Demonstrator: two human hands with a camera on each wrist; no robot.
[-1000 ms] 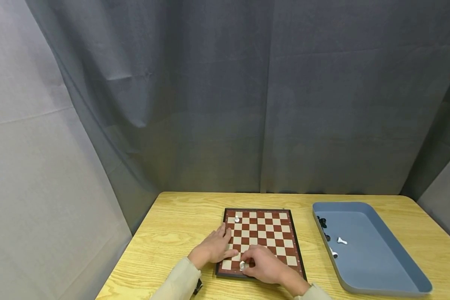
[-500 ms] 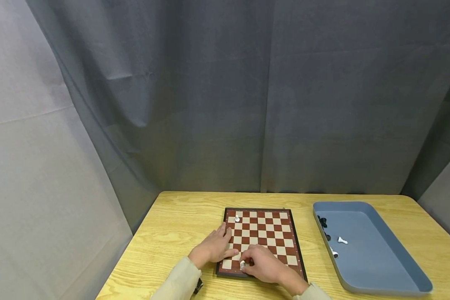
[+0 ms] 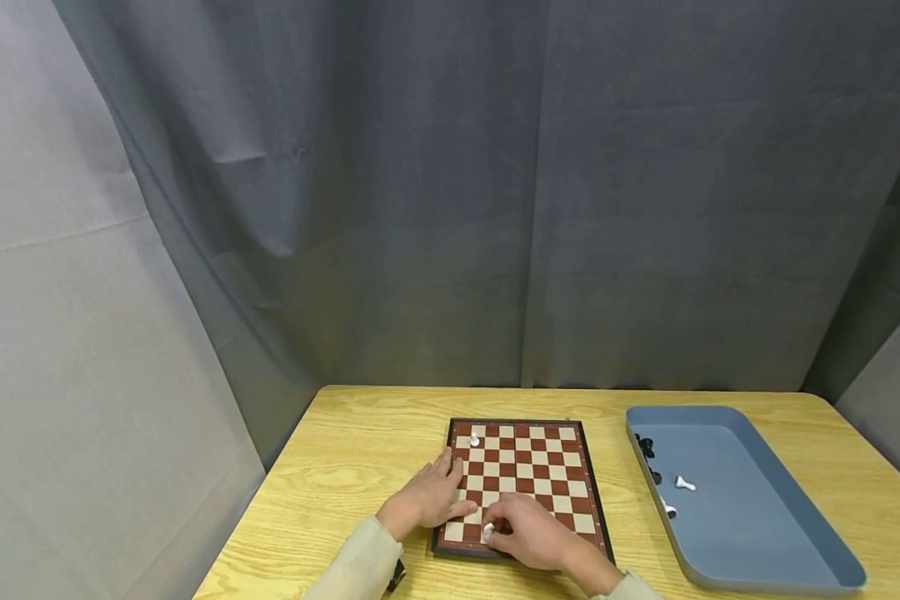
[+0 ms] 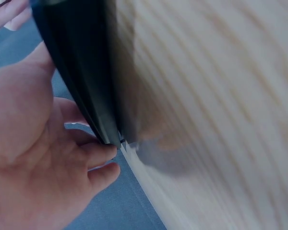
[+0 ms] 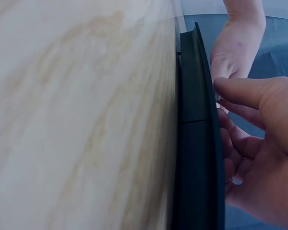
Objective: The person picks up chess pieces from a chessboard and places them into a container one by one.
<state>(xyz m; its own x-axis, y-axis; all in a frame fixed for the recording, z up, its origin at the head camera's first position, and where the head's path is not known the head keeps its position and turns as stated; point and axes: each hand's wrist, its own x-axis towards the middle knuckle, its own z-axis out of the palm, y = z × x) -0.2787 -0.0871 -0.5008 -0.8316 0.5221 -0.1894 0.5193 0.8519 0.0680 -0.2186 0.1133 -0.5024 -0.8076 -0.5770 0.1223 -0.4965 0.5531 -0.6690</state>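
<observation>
A brown-and-cream chessboard (image 3: 551, 471) with a dark rim lies on the table. My left hand (image 3: 427, 496) rests on its left edge, fingers spread; in the left wrist view the fingers (image 4: 103, 177) reach along the board's dark side. Thumb and fingertips of my right hand (image 3: 528, 529) pinch a white chess piece (image 3: 488, 530) at the near row, left of the board's middle. The piece's lower part is partly covered by the fingers. Another white chess piece (image 3: 474, 440) stands near the far left corner of the board.
Right of the board sits a blue-grey tray (image 3: 765, 517). Along its left wall are several black chess pieces (image 3: 647, 447) and a white one (image 3: 668, 509); one more white piece (image 3: 685, 483) lies on its side. A grey curtain (image 3: 525, 208) hangs behind the wooden table (image 3: 345, 442).
The white chess piece in my right fingertips has shifted very slightly to the right. My left hand keeps its place on the board's edge.
</observation>
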